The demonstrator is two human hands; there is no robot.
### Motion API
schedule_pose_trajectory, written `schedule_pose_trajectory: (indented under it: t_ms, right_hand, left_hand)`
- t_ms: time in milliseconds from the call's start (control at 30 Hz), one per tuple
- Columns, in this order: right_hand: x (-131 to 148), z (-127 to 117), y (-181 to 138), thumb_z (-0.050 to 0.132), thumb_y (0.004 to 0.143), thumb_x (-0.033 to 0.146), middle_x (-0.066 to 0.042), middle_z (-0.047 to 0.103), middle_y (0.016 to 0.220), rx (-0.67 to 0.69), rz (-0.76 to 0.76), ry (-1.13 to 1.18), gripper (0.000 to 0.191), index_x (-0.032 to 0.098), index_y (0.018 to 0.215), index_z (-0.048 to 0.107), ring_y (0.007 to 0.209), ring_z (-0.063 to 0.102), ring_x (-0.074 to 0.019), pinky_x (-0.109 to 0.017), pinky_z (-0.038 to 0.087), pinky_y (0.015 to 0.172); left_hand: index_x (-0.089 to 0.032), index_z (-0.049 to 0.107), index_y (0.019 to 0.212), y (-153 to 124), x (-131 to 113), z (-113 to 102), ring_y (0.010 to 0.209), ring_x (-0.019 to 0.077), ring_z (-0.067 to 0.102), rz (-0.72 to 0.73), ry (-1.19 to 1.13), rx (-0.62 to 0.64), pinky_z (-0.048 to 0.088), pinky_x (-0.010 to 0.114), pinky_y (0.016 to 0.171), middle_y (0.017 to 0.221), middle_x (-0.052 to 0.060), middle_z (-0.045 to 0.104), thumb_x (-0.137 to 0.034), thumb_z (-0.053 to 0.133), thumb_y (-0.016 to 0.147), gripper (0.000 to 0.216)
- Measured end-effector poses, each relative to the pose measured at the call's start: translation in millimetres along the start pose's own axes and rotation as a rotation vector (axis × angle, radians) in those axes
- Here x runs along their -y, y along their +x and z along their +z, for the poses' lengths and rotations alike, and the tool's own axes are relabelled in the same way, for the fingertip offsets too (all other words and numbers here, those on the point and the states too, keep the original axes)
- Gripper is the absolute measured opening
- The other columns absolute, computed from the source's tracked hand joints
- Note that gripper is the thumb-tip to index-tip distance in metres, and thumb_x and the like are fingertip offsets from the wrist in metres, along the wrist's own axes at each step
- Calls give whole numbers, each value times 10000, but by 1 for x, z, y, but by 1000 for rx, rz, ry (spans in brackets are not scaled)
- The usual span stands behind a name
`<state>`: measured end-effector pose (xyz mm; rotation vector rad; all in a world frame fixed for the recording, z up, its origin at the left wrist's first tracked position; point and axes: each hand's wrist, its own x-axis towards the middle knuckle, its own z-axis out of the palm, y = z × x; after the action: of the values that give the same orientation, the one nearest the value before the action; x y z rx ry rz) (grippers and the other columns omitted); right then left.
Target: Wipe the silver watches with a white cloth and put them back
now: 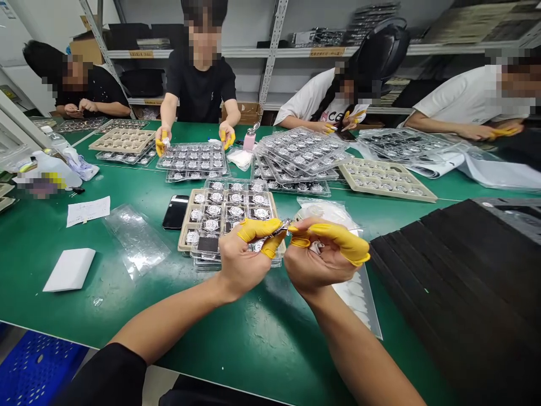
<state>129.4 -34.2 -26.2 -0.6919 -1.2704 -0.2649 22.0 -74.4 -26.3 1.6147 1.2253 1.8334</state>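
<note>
My left hand (243, 254) and my right hand (323, 254) are raised together over the green table (262, 332), fingertips in yellow finger cots. Both pinch a small shiny metal part (282, 226) between them. In my right palm I also seem to hold a small white wad. Just behind my hands lies a stack of clear blister trays (230, 211) with round silver pieces, resting on a beige tray. One cell at the front left of the tray looks dark.
A black phone (175, 211), clear plastic sheet (135, 239), white pad (70, 269) and paper slip lie at left. Black foam sheets (456, 282) stack at right. More blister trays (302, 149) and a beige tray (386, 179) lie farther back. Several other people work across the table.
</note>
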Motion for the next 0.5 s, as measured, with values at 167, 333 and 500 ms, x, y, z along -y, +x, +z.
schedule_pose_trajectory:
  t_ms: [167, 333, 500]
  right_hand:
    - [3, 1, 0, 599, 779, 17, 30, 667, 749, 0, -15, 14, 215, 225, 834, 596, 620, 653, -126, -256, 536, 552]
    - [5, 4, -3, 714, 782, 94, 24, 686, 742, -83, 28, 13, 153, 215, 824, 631, 613, 660, -126, -250, 541, 539]
    - [9, 8, -5, 764, 798, 159, 28, 679, 725, -152, 73, 58, 154, 220, 839, 628, 611, 650, -123, -238, 514, 516]
  left_hand:
    - [-186, 782, 1000, 0, 2, 3, 893, 164, 754, 54, -109, -24, 659, 283, 805, 971, 65, 796, -211, 791, 869, 134]
    - [-166, 769, 990, 1, 3, 5, 843, 151, 753, 119, -126, -77, 666, 267, 765, 919, 61, 781, -169, 808, 845, 150]
    - [-180, 760, 1000, 0, 4, 7, 831, 150, 757, 243, -79, -125, 664, 270, 761, 924, 52, 794, -106, 817, 819, 204]
